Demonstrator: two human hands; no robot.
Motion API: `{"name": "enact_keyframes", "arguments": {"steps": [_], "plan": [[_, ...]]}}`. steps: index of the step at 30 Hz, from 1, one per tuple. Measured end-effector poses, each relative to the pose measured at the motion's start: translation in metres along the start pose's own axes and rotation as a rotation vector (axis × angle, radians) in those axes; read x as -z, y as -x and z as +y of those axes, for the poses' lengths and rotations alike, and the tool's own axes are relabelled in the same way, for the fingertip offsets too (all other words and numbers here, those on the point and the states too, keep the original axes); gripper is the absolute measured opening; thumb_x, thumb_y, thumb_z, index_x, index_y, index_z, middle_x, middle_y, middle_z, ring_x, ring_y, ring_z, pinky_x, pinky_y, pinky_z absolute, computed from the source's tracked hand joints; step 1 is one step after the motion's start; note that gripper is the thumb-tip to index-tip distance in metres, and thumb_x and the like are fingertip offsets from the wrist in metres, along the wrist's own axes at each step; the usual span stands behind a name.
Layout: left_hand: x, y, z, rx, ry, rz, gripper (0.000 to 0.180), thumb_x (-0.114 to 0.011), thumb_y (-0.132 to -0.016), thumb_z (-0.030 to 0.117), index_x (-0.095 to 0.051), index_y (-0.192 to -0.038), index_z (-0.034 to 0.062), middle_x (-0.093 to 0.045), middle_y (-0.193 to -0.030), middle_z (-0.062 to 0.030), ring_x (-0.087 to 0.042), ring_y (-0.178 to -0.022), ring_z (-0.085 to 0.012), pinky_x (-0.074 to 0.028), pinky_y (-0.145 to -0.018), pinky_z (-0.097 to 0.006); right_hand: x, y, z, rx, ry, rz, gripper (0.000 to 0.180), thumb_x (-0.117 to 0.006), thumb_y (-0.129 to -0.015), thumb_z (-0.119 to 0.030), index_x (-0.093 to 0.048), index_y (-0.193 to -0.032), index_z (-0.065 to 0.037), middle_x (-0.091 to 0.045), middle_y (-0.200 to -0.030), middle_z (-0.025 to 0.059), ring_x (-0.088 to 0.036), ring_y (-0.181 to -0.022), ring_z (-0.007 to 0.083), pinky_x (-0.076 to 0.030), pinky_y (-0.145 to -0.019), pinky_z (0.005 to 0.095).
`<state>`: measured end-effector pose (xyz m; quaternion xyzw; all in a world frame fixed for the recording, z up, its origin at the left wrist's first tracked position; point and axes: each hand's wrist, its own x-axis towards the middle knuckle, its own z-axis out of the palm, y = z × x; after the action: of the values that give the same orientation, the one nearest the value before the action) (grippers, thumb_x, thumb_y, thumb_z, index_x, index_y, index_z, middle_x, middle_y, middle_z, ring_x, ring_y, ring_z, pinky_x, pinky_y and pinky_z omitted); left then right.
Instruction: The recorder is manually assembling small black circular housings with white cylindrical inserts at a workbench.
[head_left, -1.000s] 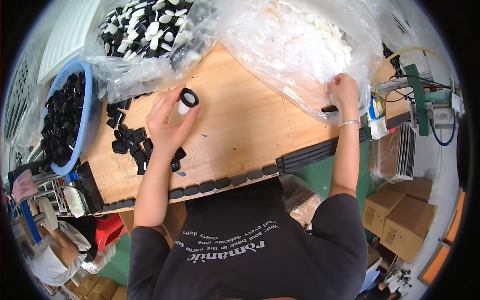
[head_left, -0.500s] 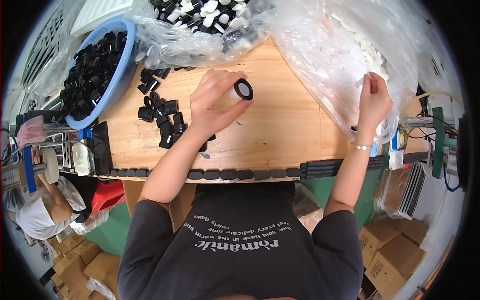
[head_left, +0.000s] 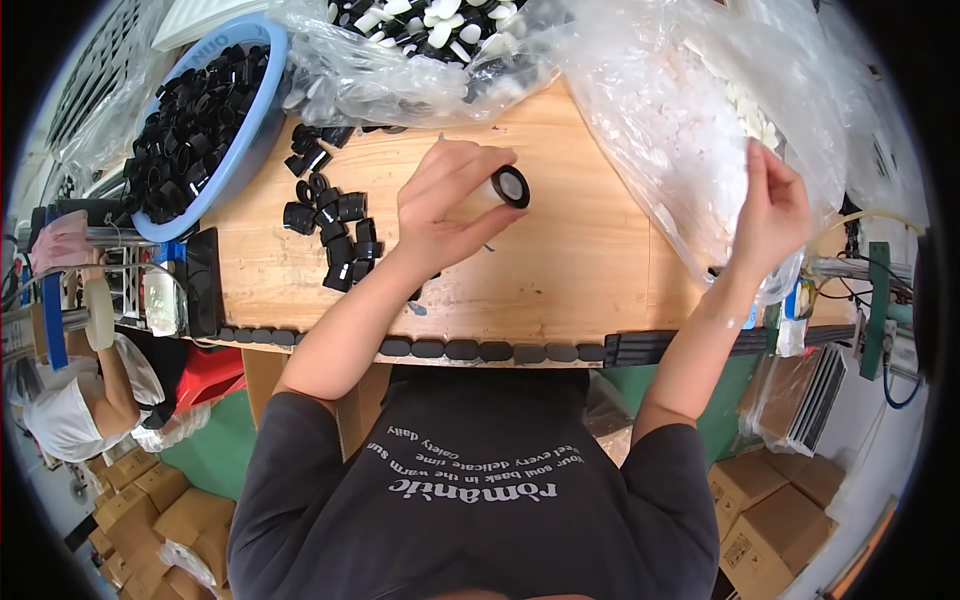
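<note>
My left hand (head_left: 448, 200) is closed on a round black cap (head_left: 511, 187) with a pale white disc inside its rim. The thumb and fingers grip it by its sides above the wooden table, its round end turned to the right. Over the edge of a clear plastic bag (head_left: 640, 150) is my right hand (head_left: 775, 212), its thumb and fingertips pinched together. Whether something small sits in that pinch I cannot make out. White pieces (head_left: 752, 112) lie in the bag just beyond those fingers. Several loose black caps (head_left: 335, 228) lie left of my left hand.
A blue basin (head_left: 262, 105) full of black caps stands at the far left. Another plastic bag (head_left: 400, 95) at the back holds black and white pieces (head_left: 440, 25). Black strips (head_left: 660, 345) line the table's front edge (head_left: 480, 350). Another person (head_left: 85, 395) sits at the left.
The whole view has shifted slightly. My left hand, still gripping the black cap, has moved a little to the right. My right hand has shifted slightly right, still pinched at the bag.
</note>
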<state>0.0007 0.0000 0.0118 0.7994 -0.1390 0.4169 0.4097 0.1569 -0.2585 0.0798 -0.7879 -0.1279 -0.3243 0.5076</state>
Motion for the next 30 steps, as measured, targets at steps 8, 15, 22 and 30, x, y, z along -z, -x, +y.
{"name": "enact_keyframes", "arguments": {"steps": [8, 15, 22, 30], "plan": [[-0.003, 0.0, 0.005, -0.093, -0.108, 0.107, 0.05, -0.083, -0.055, 0.002, -0.064, -0.102, -0.0047, -0.064, -0.09, -0.0136, -0.059, -0.079, -0.0274, -0.048, -0.069, -0.034, -0.045, 0.114, -0.083, 0.19, -0.467, -0.373, 0.017, -0.072, -0.072, 0.012, -0.066, -0.085, 0.003, -0.069, -0.084, 0.0124, -0.065, -0.075, 0.0161, -0.051, -0.07, 0.0243], [-0.002, 0.004, 0.004, -0.126, -0.132, 0.094, 0.052, -0.082, -0.055, 0.002, -0.064, -0.103, -0.0046, -0.064, -0.089, -0.0135, -0.059, -0.079, -0.0286, -0.048, -0.068, -0.035, -0.054, 0.115, -0.086, 0.375, -0.36, -0.323, 0.018, -0.075, -0.071, 0.007, -0.066, -0.085, -0.001, -0.07, -0.081, 0.0121, -0.06, -0.065, 0.0165, -0.045, -0.06, 0.0239], [-0.003, 0.005, 0.002, -0.168, -0.154, 0.114, 0.052, -0.081, -0.053, 0.002, -0.064, -0.101, -0.0049, -0.064, -0.091, -0.0137, -0.059, -0.079, -0.0294, -0.049, -0.068, -0.035, -0.06, 0.124, -0.085, 0.457, -0.272, -0.29, 0.02, -0.078, -0.068, 0.003, -0.067, -0.082, -0.005, -0.069, -0.08, 0.0078, -0.057, -0.063, 0.0166, -0.042, -0.057, 0.0257], [0.003, 0.001, 0.002, -0.161, -0.18, 0.118, 0.055, -0.08, -0.05, 0.004, -0.065, -0.101, -0.0052, -0.065, -0.09, -0.0142, -0.059, -0.079, -0.0298, -0.049, -0.068, -0.036, -0.059, 0.125, -0.087, 0.325, -0.4, -0.465, 0.02, -0.072, -0.074, 0.003, -0.067, -0.093, -0.001, -0.062, -0.085, 0.0047, -0.051, -0.072, 0.0137, -0.042, -0.061, 0.0241]]}}
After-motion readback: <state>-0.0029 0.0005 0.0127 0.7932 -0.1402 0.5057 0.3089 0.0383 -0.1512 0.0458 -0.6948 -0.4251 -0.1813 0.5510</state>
